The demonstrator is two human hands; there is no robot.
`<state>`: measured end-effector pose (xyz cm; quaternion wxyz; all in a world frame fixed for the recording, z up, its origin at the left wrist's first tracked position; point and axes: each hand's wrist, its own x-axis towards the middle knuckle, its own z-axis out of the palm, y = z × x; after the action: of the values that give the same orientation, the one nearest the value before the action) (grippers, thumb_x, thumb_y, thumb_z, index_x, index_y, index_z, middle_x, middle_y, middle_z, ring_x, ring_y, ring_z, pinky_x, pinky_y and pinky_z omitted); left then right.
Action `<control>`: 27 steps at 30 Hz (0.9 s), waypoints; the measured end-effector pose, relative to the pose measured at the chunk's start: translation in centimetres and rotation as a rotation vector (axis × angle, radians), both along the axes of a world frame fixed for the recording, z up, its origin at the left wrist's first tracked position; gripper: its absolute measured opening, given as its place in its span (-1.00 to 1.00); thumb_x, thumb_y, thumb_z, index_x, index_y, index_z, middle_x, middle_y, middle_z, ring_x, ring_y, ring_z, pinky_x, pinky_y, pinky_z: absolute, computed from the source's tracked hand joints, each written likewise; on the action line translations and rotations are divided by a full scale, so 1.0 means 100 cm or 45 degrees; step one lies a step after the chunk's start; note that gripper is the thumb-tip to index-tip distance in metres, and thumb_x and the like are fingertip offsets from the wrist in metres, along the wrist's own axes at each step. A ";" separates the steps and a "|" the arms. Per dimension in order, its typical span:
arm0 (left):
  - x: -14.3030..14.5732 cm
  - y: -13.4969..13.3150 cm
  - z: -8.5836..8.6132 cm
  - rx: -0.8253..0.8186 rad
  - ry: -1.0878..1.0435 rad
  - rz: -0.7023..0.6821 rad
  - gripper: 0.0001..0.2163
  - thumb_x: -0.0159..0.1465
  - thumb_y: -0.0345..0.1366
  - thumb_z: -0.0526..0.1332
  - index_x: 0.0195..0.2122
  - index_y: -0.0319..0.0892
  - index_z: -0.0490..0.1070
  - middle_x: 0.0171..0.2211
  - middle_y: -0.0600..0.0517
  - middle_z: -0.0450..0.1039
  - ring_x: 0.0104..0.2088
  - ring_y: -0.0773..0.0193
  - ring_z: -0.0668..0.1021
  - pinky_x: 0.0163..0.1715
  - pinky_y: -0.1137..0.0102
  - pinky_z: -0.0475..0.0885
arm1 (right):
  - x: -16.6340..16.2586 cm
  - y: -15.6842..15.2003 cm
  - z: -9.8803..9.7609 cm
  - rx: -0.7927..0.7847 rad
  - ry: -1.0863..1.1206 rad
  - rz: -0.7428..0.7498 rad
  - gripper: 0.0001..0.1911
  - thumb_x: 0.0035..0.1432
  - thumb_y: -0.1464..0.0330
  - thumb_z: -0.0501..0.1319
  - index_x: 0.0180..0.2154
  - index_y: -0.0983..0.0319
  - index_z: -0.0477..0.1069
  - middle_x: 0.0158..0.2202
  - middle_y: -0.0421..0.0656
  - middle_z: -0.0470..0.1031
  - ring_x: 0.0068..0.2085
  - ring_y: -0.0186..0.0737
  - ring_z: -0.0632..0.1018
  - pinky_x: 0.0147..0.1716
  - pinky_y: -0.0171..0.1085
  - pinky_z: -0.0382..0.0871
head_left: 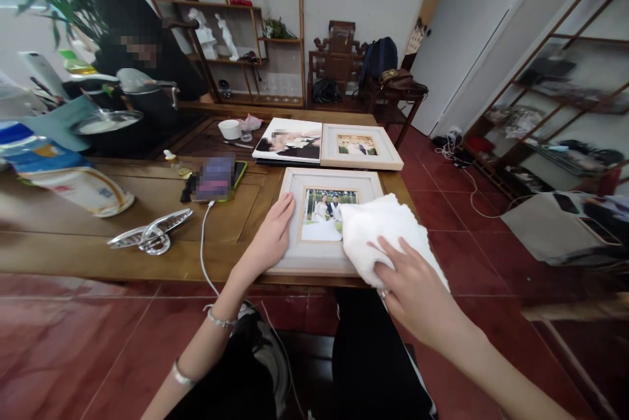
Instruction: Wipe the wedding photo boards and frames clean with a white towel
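A light wooden picture frame (319,263) lies on the table in front of me, with a photo (319,213) of two people in its middle. My left hand (272,233) grips the frame's left edge, fingers together along the side. On the right, my right hand (405,279) presses a white cloth (386,230) over the frame's right part, fingers bent into it. The cloth hides that side of the frame and touches the photo's right edge. Behind it lie a second wooden frame (383,154) and a white-topped photo panel (289,138), side by side.
Left on the wooden table (196,246) are a silver hair clip (150,230), a phone (213,177), a white cable (203,243), a small dropper bottle (177,164) and a blue-and-white package (73,184). A white cup (229,129) stands farther back. Another person (147,73) sits at the far left.
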<state>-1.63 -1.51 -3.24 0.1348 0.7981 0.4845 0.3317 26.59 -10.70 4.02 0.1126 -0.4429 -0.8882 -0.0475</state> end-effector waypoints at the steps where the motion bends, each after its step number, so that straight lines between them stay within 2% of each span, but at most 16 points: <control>1: 0.000 0.000 0.000 -0.004 0.005 -0.005 -0.50 0.31 -0.43 -0.08 0.30 -0.25 0.07 0.32 -0.21 0.03 0.33 0.06 0.07 0.29 0.04 0.01 | 0.001 -0.004 -0.001 -0.001 0.031 0.010 -0.64 -0.06 0.58 0.08 -0.23 0.20 0.48 0.07 0.02 0.46 0.16 0.09 0.38 0.13 0.15 0.26; 4: -0.002 0.000 0.003 -0.013 0.029 -0.031 -0.52 0.33 -0.41 -0.09 0.29 -0.26 0.08 0.32 -0.21 0.04 0.33 0.08 0.06 0.29 0.04 0.01 | 0.002 0.013 -0.008 0.005 0.089 0.005 -0.70 -0.05 0.54 0.13 -0.26 0.15 0.48 0.11 0.00 0.42 0.19 0.07 0.35 0.20 0.12 0.19; 7: -0.004 0.000 0.005 -0.022 0.054 -0.075 -0.53 0.33 -0.42 -0.10 0.28 -0.27 0.11 0.31 -0.21 0.06 0.34 0.08 0.05 0.29 0.04 0.01 | 0.001 0.064 -0.015 0.049 0.090 -0.050 -0.74 0.05 0.48 0.13 -0.20 0.19 0.47 0.20 0.03 0.31 0.27 0.07 0.23 0.24 0.15 0.07; 11: -0.005 0.000 0.007 -0.034 0.062 -0.101 -0.52 0.32 -0.44 -0.10 0.28 -0.26 0.11 0.31 -0.20 0.07 0.34 0.08 0.03 0.29 0.03 0.01 | -0.003 0.136 -0.014 0.078 0.064 -0.097 -0.62 0.10 0.50 0.08 -0.03 0.33 0.41 0.26 0.10 0.19 0.32 0.16 0.08 0.23 0.25 -0.03; 14: -0.005 -0.001 0.006 -0.032 0.041 -0.092 -0.50 0.30 -0.47 -0.09 0.28 -0.25 0.10 0.30 -0.20 0.10 0.34 0.08 0.04 0.29 0.03 0.01 | -0.007 0.156 -0.012 0.071 -0.019 -0.097 -0.56 0.07 0.55 0.08 0.01 0.28 0.39 0.23 0.06 0.25 0.31 0.19 0.09 0.21 0.26 -0.01; 17: -0.004 -0.001 0.005 -0.019 0.029 -0.057 -0.50 0.29 -0.49 -0.09 0.27 -0.30 0.11 0.27 -0.22 0.14 0.33 0.09 0.07 0.29 0.06 0.02 | -0.010 0.132 -0.010 0.064 -0.102 -0.005 -0.55 0.05 0.59 0.05 -0.02 0.26 0.42 0.20 0.04 0.31 0.29 0.16 0.16 0.23 0.23 -0.02; 20: -0.003 -0.001 0.004 -0.019 0.025 -0.040 -0.50 0.28 -0.49 -0.09 0.27 -0.31 0.12 0.27 -0.21 0.14 0.33 0.09 0.07 0.30 0.08 0.02 | -0.010 0.078 -0.004 -0.012 -0.165 0.083 -0.57 0.01 0.59 0.07 -0.06 0.30 0.43 0.18 0.11 0.32 0.26 0.23 0.20 0.20 0.29 0.00; 24: -0.004 -0.001 0.003 -0.020 0.011 -0.050 -0.50 0.27 -0.50 -0.09 0.26 -0.36 0.12 0.27 -0.24 0.14 0.33 0.07 0.07 0.30 0.09 0.02 | -0.008 0.013 0.011 -0.158 -0.118 0.158 -0.55 -0.05 0.60 0.07 -0.10 0.26 0.45 0.16 0.07 0.36 0.26 0.14 0.23 0.19 0.21 0.12; 27: -0.005 -0.001 0.004 -0.028 0.029 -0.079 -0.50 0.28 -0.50 -0.09 0.27 -0.33 0.11 0.28 -0.22 0.12 0.34 0.08 0.06 0.30 0.08 0.01 | -0.009 0.001 0.014 -0.223 -0.083 0.152 -0.56 -0.06 0.60 0.07 -0.12 0.23 0.46 0.15 0.05 0.37 0.26 0.09 0.24 0.21 0.15 0.15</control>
<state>-2.14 -1.64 -2.79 0.1486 0.8150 0.4646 0.3130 25.66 -10.55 5.40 0.0470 -0.3955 -0.9170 0.0227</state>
